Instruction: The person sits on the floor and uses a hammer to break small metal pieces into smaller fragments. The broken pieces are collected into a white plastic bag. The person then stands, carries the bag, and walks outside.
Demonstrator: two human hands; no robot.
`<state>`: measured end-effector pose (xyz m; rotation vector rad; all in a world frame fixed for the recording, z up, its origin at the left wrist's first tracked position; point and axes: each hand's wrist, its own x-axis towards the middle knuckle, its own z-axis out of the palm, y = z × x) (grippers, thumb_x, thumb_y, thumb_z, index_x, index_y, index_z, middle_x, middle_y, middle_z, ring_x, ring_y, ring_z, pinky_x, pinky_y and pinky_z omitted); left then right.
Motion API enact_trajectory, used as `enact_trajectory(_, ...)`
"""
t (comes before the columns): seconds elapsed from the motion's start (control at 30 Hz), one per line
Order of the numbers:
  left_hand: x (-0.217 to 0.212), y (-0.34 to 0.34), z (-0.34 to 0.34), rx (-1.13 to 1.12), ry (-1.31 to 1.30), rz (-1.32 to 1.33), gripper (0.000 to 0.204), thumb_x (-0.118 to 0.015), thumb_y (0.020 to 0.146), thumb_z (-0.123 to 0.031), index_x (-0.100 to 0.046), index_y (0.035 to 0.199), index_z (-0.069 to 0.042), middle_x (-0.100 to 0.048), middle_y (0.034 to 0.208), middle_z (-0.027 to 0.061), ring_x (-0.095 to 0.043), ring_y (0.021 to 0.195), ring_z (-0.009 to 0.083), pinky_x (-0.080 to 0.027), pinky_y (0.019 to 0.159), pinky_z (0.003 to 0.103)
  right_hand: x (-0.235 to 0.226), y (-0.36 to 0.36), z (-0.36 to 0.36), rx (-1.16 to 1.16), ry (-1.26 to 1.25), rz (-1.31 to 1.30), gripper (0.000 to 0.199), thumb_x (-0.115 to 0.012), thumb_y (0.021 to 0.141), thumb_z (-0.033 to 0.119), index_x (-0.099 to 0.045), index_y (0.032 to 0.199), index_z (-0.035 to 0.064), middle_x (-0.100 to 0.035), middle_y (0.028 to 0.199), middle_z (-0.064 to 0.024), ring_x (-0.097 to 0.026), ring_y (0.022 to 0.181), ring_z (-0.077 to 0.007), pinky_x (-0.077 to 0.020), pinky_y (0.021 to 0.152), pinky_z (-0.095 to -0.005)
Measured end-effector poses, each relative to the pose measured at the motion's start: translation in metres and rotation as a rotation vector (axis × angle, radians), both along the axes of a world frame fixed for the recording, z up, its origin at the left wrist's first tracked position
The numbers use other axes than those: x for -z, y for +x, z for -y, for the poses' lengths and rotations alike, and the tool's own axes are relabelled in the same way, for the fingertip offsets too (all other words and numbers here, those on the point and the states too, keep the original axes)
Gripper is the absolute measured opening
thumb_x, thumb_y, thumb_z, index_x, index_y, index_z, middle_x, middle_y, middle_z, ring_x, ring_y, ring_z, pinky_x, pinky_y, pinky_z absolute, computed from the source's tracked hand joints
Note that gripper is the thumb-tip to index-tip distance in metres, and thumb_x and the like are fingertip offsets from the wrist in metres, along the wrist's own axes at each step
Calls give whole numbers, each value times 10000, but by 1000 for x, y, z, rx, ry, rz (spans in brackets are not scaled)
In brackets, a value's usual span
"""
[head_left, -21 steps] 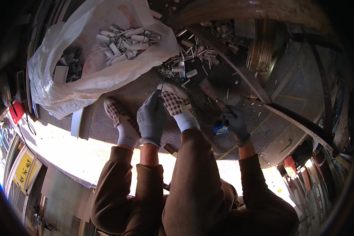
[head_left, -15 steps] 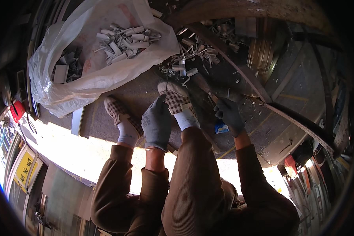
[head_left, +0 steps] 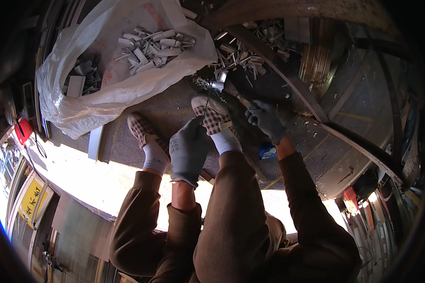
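Change noted: my right forearm (head_left: 295,167) has swung forward and inward. My right grip (head_left: 267,122) has come with it, fingers closed round the handle of a broad-bladed tool (head_left: 233,91). My left grip (head_left: 190,151), also closed, has shifted slightly right and holds a thin rod (head_left: 207,104). The blade, earlier farther right, now ends just beside the shiny strips (head_left: 217,85), which lie on the floor beyond my right toe. A pale piece that lay apart to their right no longer shows there. Whether blade or rod touches the strips, I cannot tell. Finding: both tools now address the same strips, which I judge makes this the working spot for gathering them.

Edges and room: the floor (head_left: 165,104) extends leftward between my feet and the white bag (head_left: 127,101), whose near rim bounds that side. A dark metal bar (head_left: 295,87) runs diagonally and limits the right tool's reach outward. The scrap heap (head_left: 243,59) closes the far side. My right shoe (head_left: 210,113) sits under the rod's line, leaving little margin. A blue packet (head_left: 267,151) lies near my right wrist.
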<state>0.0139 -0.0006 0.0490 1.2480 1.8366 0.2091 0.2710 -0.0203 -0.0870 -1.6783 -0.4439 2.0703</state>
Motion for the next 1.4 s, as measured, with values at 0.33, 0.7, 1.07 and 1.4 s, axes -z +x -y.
enact_trajectory(0.33, 8, -33, -3, -167, -83, 92, 299, -581, 923, -113, -719, 1173, -21, -741, 903, 210, -754, 820, 304, -563, 735, 362, -27, 17, 6, 29, -57, -38, 128, -486, 1005, 40, -609, 971, 53, -623, 867, -36, -555, 705, -93, -447, 625, -239)
enact_trajectory(0.7, 6, -21, -12, -190, -146, 145, 329, -524, 949, -128, -716, 1193, -17, -755, 889, 177, -747, 786, 267, -561, 724, 351, -122, 36, -22, 52, 236, -58, 224, -542, 916, 85, -594, 1102, -27, -613, 940, -51, -551, 738, -116, -470, 681, -240)
enact_trajectory(1.07, 9, -17, -8, -159, -76, 117, 302, -567, 946, -119, -715, 1191, -22, -753, 918, 190, -759, 876, 288, -565, 773, 361, -163, -50, -92, -57, 601, 236, 292, -596, 994, 101, -612, 1232, -69, -645, 896, -51, -564, 700, -67, -497, 662, -220)
enact_trajectory(1.4, 29, 11, -22, 78, 292, 109, 283, -605, 955, -117, -710, 1216, -80, -723, 1020, 191, -724, 892, 355, -563, 761, 410, -71, 31, 64, 423, -40, 135, 160, -612, 998, 110, -663, 1129, 35, -654, 900, -51, -600, 726, -101, -492, 626, -241)
